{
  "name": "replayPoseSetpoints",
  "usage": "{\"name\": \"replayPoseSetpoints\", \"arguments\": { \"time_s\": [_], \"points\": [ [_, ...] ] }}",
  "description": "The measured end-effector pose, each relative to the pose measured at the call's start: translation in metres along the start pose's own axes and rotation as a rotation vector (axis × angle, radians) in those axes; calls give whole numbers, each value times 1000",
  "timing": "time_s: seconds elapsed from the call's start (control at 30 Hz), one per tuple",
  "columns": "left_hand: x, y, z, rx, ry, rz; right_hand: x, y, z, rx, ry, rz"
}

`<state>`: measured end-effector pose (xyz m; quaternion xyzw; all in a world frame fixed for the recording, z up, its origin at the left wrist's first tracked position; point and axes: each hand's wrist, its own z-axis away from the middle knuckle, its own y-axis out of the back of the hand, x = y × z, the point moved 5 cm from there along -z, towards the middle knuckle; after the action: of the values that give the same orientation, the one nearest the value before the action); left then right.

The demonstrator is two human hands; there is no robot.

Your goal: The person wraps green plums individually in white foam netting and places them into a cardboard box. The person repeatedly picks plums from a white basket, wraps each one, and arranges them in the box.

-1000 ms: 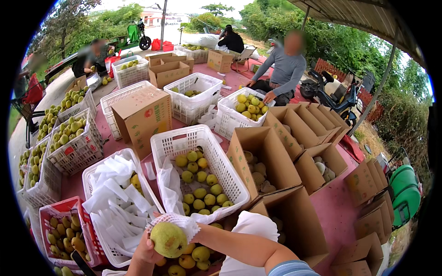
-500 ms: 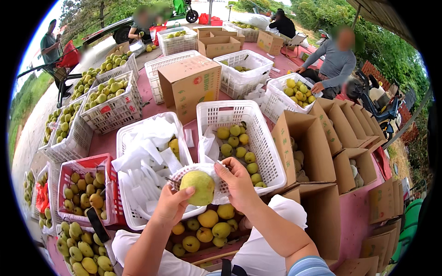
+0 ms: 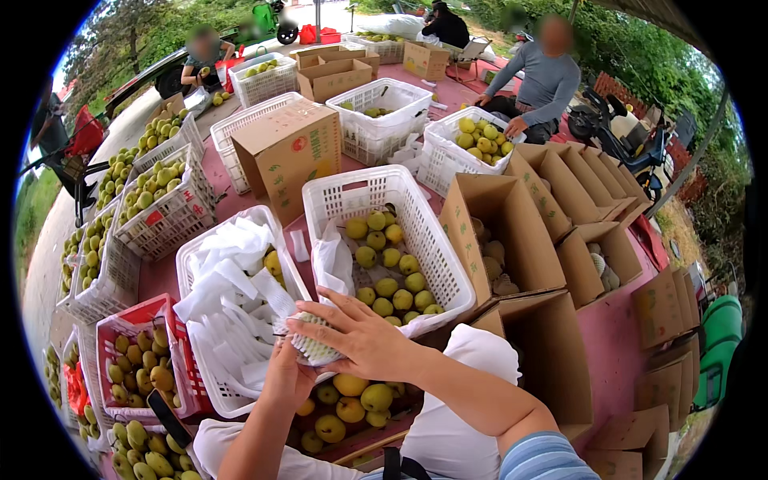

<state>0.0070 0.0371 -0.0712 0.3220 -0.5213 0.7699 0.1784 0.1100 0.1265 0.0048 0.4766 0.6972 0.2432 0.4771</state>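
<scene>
In front of my lap, a pear in a white foam net sleeve (image 3: 314, 346) sits between my two hands. My left hand (image 3: 288, 374) grips it from below and the left. Over its top and right side lies my right hand (image 3: 364, 336), fingers curved across the net; the palm side is hidden. Just beyond my left hand, a white crate holds a heap of foam net sleeves (image 3: 236, 320). Ahead of my right hand stands a white crate (image 3: 472, 300) with loose pears (image 3: 388, 268) and a white liner. Below my wrists lie more yellow-green pears (image 3: 350, 410).
Open cardboard boxes (image 3: 512, 240) line the right side, some with net-wrapped pears. At left are a red crate (image 3: 180, 352) of pears, a dark phone (image 3: 168, 416) and more full white crates (image 3: 168, 216). A closed carton (image 3: 288, 152) stands ahead. Other people sit farther off.
The foam net now covers the pear, which was mostly bare. My right hand has moved from the net's edge onto the pear, and both hands are slightly lower and left. The view has shifted.
</scene>
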Motion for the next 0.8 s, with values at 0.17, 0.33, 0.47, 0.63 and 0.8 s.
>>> {"name": "replayPoseSetpoints", "arguments": {
  "time_s": [0.17, 0.33, 0.47, 0.63, 0.8],
  "points": [
    [-5, -8, 2, 181, -156, -288, 1, -35, 10, -7, -80, 318],
    [-15, -23, 5, -151, -73, -239, 4, -3, 21, -178, -333, 62],
    [-9, -55, 15, -303, -58, -189, 54, 53, 47, 20, -364, -365],
    [11, -1, 2, -92, -37, -294, 217, 157, 149, 785, -797, -804],
    [3, 84, -8, 144, 212, 86, 369, 133, 289, 1091, -1463, -1150]
  ]
}}
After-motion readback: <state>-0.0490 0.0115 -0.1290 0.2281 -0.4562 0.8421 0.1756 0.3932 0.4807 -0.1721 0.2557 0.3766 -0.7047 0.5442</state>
